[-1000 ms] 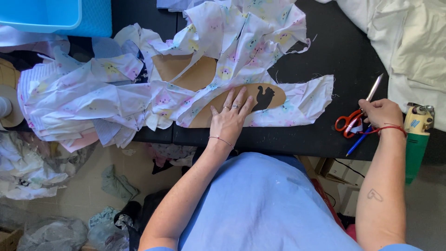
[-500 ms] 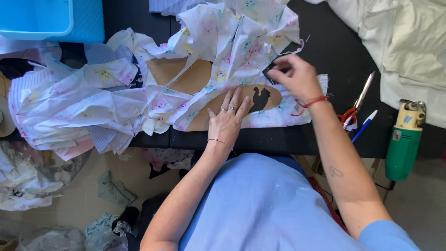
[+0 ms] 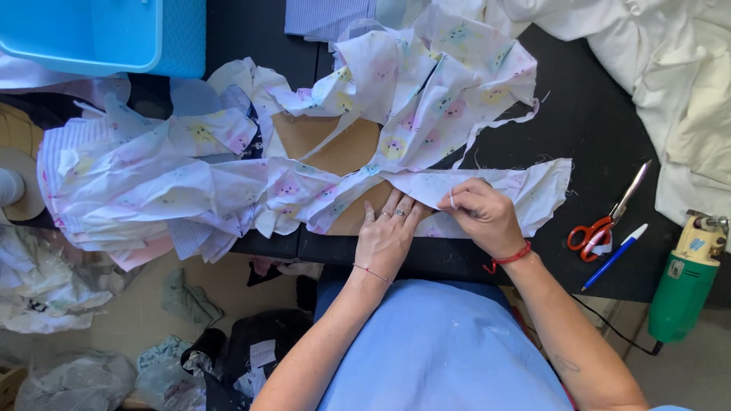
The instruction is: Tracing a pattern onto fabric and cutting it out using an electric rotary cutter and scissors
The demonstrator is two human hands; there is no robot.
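Observation:
A heap of white printed fabric (image 3: pixel 228 183) with small pastel figures lies across a black table (image 3: pixel 579 129). Brown cardboard pattern pieces (image 3: pixel 327 141) show through gaps in it. My left hand (image 3: pixel 388 232) lies flat, fingers spread, on the cardboard and cloth near the table's front edge. Right beside it, my right hand (image 3: pixel 480 213) pinches a fold of the fabric strip (image 3: pixel 533 190) that runs off to the right, pressing it down over the cardboard.
Orange-handled scissors (image 3: pixel 605 221) and a blue pen (image 3: pixel 613 257) lie to the right. A green and cream power tool (image 3: pixel 685 278) hangs at the table's right edge. Cream cloth (image 3: pixel 678 68) is piled top right, a blue bin (image 3: pixel 106 34) top left. Scraps and bags (image 3: pixel 68 304) cover the floor.
My right hand left the scissors, crossed left to the fabric, and now folds cloth over the cardboard beside my left hand, hiding the dark cut-out. My left hand barely moved.

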